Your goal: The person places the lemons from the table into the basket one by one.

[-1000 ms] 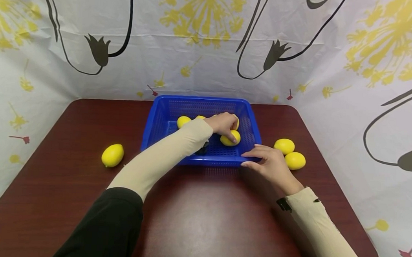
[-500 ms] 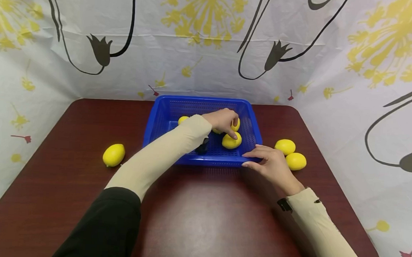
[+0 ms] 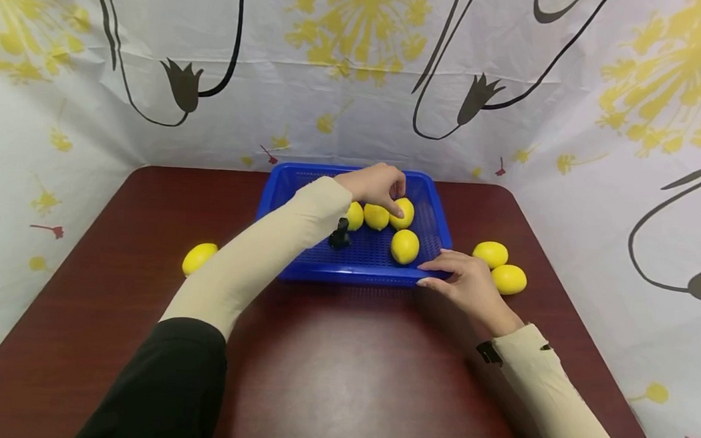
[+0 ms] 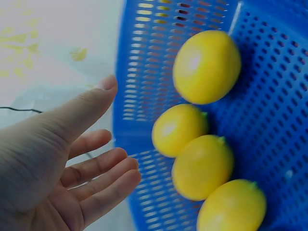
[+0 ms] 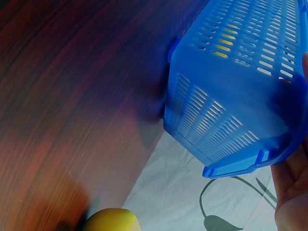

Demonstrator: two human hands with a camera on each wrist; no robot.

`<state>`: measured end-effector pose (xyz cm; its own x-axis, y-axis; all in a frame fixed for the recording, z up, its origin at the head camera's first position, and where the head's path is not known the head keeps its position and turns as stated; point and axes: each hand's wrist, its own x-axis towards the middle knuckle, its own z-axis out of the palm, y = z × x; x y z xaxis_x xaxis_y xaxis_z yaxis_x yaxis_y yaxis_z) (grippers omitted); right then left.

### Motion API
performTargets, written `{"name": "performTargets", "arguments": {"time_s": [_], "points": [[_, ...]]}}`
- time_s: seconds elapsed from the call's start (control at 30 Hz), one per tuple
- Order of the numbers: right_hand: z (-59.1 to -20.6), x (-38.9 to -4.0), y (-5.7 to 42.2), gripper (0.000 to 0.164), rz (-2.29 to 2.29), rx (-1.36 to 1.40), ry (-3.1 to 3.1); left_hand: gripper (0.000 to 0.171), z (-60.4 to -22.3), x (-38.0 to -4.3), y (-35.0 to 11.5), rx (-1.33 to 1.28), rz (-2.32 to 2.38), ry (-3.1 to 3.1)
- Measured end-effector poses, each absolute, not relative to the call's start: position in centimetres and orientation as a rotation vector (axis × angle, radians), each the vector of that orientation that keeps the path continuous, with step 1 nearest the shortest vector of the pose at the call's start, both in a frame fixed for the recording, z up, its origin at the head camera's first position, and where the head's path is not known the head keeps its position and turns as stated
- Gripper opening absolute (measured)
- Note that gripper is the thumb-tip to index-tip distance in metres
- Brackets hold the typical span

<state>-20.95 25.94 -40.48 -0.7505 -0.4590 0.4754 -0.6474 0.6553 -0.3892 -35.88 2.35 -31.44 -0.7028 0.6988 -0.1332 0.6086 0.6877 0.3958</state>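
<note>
A blue plastic basket [image 3: 347, 274] with slotted walls stands at the back of the table, several lemons inside. One lemon [image 3: 405, 247] lies near its front right corner; another lemon [image 3: 402, 213] sits behind that, in line with more. My left hand [image 3: 377, 184] hovers above the basket's back part, holding nothing; the left wrist view shows its fingers [image 4: 103, 163] relaxed and apart from the fruit. At the front right corner, my right hand [image 3: 467, 283] pinches the basket rim between thumb and fingers. Only part of that hand [image 5: 293, 192] shows in the right wrist view.
Two lemons [image 3: 500, 267] rest on the dark wooden table [image 3: 341, 379] right of the basket. A further lemon [image 3: 199, 258] lies on the left, partly covered by the left sleeve. A patterned white cloth [image 3: 356, 125] hangs behind and along the sides.
My left hand has let go of the front right lemon and lifted up toward the back of the basket. More lemons show beneath it. The right hand has kept its grip on the rim.
</note>
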Motion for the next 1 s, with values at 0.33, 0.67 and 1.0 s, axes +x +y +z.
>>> {"name": "performTargets", "arguments": {"time_s": [0.33, 0.67, 1.0], "points": [[-40.6, -20.9, 26.1, 0.028, 0.786, 0.861, -2.564, 0.049, -28.0, -36.2, 0.8, 1.078, 0.516, 2.683], [-40.7, -21.1, 26.1, 0.029, 0.82, 0.872, -2.544, 0.05, -27.9, -35.5, -2.8, 1.046, 0.545, 2.711], [-40.5, -21.0, 25.9, 0.029, 0.814, 0.869, -2.55, 0.053, -27.0, -34.1, -8.8, 0.928, 0.617, 2.771]]}}
